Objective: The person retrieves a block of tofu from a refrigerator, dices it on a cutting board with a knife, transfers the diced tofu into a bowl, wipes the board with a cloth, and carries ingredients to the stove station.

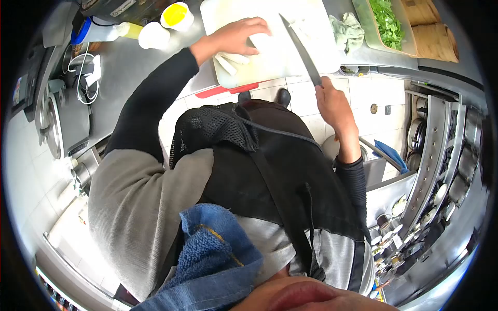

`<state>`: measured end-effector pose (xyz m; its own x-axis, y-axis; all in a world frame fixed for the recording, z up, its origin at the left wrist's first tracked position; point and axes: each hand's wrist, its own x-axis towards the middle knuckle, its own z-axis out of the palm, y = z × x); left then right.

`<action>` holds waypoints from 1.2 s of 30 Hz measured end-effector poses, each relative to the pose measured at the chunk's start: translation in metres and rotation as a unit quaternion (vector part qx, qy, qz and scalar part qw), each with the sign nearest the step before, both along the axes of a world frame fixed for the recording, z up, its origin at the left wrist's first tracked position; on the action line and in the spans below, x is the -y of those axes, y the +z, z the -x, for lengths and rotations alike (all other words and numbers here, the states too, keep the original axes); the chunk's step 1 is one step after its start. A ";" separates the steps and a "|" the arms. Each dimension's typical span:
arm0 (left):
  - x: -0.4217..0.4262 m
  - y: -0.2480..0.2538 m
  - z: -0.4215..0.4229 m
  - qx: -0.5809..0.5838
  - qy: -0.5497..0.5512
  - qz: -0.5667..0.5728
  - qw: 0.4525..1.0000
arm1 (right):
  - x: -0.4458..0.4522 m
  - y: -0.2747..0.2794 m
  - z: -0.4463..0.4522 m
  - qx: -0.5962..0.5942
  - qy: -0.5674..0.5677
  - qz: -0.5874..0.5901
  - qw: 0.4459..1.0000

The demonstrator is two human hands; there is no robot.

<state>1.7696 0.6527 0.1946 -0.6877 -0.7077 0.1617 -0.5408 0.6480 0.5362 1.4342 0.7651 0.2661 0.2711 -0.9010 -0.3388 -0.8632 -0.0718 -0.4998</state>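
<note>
A white cutting board (pixel 311 52) lies at the edge of the steel counter. My left hand (pixel 233 37) rests on it, fingers and thumb curved around a pale white piece of food (pixel 261 42) that is hard to make out against the board. Below that hand lie white food sticks (pixel 226 64). My right hand (pixel 336 106) grips the handle of a long kitchen knife (pixel 302 52), its blade angled across the board and its tip pointing away from me. Small white bits (pixel 298 26) lie beside the blade, toward the far side.
Right of the board are a crumpled cloth (pixel 348 32) and a container of chopped greens (pixel 388 23). On the left stand a tub with yellow contents (pixel 177 16), a white cup (pixel 154 36) and a squeeze bottle (pixel 129 30). Shelves of pans (pixel 415 135) line the right.
</note>
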 end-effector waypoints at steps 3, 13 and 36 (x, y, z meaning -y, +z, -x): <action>-0.015 -0.007 -0.019 -0.035 0.027 -0.044 0.998 | -0.012 0.000 -0.012 0.046 0.016 -0.014 0.999; -0.039 -0.013 -0.022 -0.060 0.122 0.025 0.990 | -0.019 0.019 -0.039 -0.016 0.113 0.024 0.993; -0.036 -0.017 -0.001 -0.026 0.149 0.044 0.988 | 0.024 -0.027 -0.038 0.173 -0.047 -0.294 0.939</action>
